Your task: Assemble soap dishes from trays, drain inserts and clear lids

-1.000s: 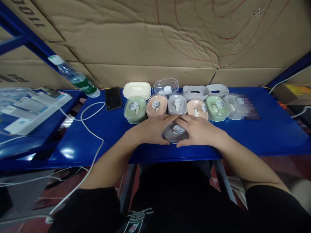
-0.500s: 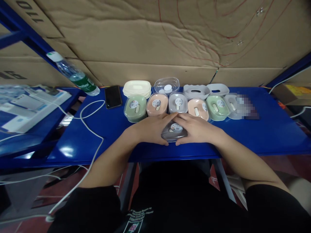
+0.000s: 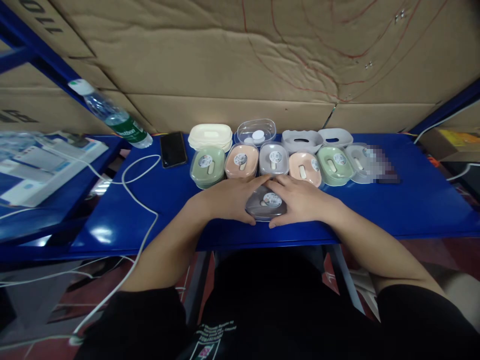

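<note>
Dark box (image 3: 262, 206) sitting at frame centre, just below row of lidded boxes (image 3: 274, 154). Even pressure from both sides probably serving best — holding box level. Left hand (image 3: 228, 198) and right hand (image 3: 300, 197) curving palms-inward, closing around box's sides — fingers nearly meeting at far edge, thumbs resting apart nearer.

Smoky-grey box (image 3: 256, 210) with white label (image 3: 272, 200), blue table (image 3: 393, 210), brown cardboard (image 3: 187, 60) with red lines (image 3: 350, 57)
</note>
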Available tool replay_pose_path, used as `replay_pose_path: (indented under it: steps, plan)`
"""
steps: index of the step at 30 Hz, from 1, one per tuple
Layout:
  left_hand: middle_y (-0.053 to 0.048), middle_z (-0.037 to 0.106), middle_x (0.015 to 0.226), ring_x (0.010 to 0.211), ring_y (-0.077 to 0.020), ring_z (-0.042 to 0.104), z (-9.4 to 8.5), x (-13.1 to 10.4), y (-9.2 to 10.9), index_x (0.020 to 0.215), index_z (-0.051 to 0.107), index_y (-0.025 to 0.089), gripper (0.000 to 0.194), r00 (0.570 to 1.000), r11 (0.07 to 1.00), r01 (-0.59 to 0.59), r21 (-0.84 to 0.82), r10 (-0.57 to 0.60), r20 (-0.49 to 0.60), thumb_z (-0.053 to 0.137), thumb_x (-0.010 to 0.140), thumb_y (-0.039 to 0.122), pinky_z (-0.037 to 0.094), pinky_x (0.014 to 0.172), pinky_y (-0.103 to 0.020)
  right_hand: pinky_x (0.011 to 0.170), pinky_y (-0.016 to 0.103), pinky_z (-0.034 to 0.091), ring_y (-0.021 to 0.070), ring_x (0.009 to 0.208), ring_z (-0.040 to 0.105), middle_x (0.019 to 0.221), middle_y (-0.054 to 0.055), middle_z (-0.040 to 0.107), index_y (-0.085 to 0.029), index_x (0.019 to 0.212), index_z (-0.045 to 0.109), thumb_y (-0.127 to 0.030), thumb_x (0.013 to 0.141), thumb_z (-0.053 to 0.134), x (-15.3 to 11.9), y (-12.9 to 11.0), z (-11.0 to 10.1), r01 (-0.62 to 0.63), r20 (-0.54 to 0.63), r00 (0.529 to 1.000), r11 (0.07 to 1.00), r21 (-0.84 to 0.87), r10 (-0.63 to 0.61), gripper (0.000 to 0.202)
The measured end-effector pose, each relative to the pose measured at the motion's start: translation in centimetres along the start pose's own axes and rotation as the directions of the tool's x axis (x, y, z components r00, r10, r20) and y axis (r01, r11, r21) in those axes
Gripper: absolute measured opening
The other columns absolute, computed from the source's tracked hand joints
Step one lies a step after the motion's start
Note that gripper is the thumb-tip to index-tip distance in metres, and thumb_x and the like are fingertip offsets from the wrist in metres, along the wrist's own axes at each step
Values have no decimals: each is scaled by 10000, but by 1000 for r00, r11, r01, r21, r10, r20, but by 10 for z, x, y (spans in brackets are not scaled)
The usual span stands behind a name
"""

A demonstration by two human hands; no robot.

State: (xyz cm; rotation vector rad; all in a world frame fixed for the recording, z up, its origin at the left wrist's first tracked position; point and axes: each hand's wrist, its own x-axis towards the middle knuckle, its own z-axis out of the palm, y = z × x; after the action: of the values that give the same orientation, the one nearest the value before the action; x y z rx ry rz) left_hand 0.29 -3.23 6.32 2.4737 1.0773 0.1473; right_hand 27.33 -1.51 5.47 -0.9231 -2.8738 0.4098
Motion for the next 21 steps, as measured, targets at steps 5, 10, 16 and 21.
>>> replay_pose_path:
  steps: [5, 10, 16, 21]
  plan:
    - [-181, 457, 1782, 1554, -421, 576, 1, 0, -2, 1806, 173, 302, 1294, 1000, 1000, -23, -4, 23, -4, 927, 770, 485, 522, 1215, -521, 951, 558, 602, 456, 1258, 657, 1417, 241, 654, -120, 1646, 511, -813, 817, 820, 0, 0, -1, -2, 12, 1000, 1000, -10, 2, 1124]
    - [-202, 483, 1759, 1607, -421, 509, -2, 0, 2, 1795, 217, 248, 1261, 1000, 1000, -13, 5, 13, -11, 921, 765, 431, 460, 1284, -525, 985, 548, 598, 449, 1312, 642, 1477, 236, 644, -131, 1639, 529, -771, 845, 815, 1, 1, -2, 13, -20, 1000, 1000, 14, -12, 1060]
    - [-206, 509, 1736, 1588, -412, 534, -4, -1, 1, 1791, 207, 261, 1249, 999, 999, -34, 22, 34, -7, 923, 784, 441, 466, 1276, -545, 991, 549, 601, 439, 1320, 651, 1507, 214, 645, -155, 1619, 557, -739, 859, 806, 0, -1, -3, 9, -30, 1000, 1000, 24, -8, 992]
    - [-201, 481, 1761, 1614, -408, 503, -4, -1, 1, 1794, 202, 271, 1239, 999, 999, -35, 30, 35, -6, 922, 799, 436, 435, 1301, -554, 1006, 555, 606, 443, 1331, 652, 1521, 225, 638, -128, 1617, 557, -725, 859, 818, 0, -2, -3, 11, -32, 999, 1000, 19, -11, 999]
